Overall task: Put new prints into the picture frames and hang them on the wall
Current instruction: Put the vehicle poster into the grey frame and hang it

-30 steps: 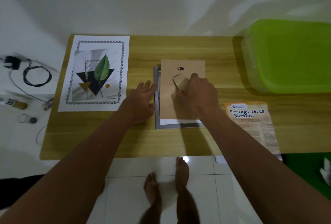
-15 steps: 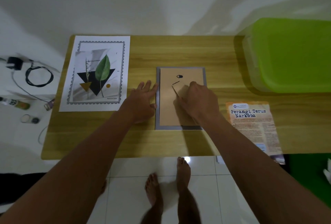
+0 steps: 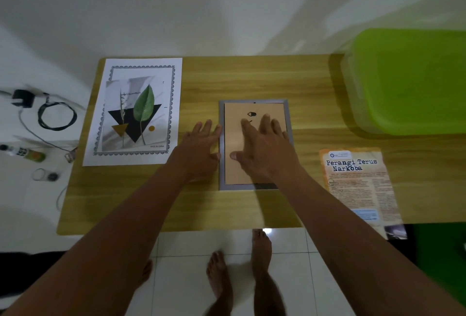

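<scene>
A grey picture frame (image 3: 222, 182) lies face down in the middle of the wooden table (image 3: 252, 81), its brown backing board (image 3: 234, 171) seated inside the rim with a small black hanger near the top. My right hand (image 3: 264, 149) lies flat on the backing board, fingers spread and straight. My left hand (image 3: 199, 149) rests flat on the table with its fingertips against the frame's left edge. A leaf print with a decorative border (image 3: 136, 111) lies at the table's left end. An orange poster (image 3: 360, 184) lies to the right of the frame.
A green plastic bin (image 3: 408, 81) fills the table's far right. On the white floor to the left lie a black cable with charger (image 3: 50, 113), a small bottle (image 3: 25, 153) and small round items. My bare feet stand on tiles below the table's front edge.
The backing board, which sat skewed above the frame, has slid down into the rim. My right hand has let go of the board's stand flap and spread flat on it.
</scene>
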The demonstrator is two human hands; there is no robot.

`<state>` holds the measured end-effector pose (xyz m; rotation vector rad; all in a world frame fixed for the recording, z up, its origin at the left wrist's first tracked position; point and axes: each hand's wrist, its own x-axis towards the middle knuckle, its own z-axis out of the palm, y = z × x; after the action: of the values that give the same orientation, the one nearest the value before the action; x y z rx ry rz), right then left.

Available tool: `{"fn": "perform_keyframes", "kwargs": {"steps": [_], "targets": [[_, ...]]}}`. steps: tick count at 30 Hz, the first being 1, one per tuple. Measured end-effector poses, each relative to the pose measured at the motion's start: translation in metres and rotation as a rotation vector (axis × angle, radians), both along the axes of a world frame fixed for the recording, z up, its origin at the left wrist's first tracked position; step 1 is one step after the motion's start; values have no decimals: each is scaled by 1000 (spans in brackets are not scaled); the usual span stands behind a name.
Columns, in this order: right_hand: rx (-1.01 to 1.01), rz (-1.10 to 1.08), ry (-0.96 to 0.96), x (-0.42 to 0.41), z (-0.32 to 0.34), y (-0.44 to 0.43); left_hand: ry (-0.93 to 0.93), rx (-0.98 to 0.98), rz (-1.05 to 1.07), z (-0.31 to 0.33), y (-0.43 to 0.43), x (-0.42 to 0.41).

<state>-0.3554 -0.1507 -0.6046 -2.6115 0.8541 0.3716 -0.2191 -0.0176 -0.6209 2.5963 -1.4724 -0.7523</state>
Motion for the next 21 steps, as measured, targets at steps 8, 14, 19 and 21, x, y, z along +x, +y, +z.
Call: {"fn": "perform_keyframes", "kwargs": {"steps": [8, 14, 19, 21], "targets": [[-14, -5, -44, 5, 5, -6, -16, -19, 48, -6, -1, -4], [33, -85, -81, 1, 0, -13, 23, -34, 64, -7, -1, -2], [2, -123, -146, -4, 6, -16, 32, -52, 86, -11, 0, -2], [18, -122, -185, -4, 8, -15, 21, -58, 85, -12, 0, -2]]}}
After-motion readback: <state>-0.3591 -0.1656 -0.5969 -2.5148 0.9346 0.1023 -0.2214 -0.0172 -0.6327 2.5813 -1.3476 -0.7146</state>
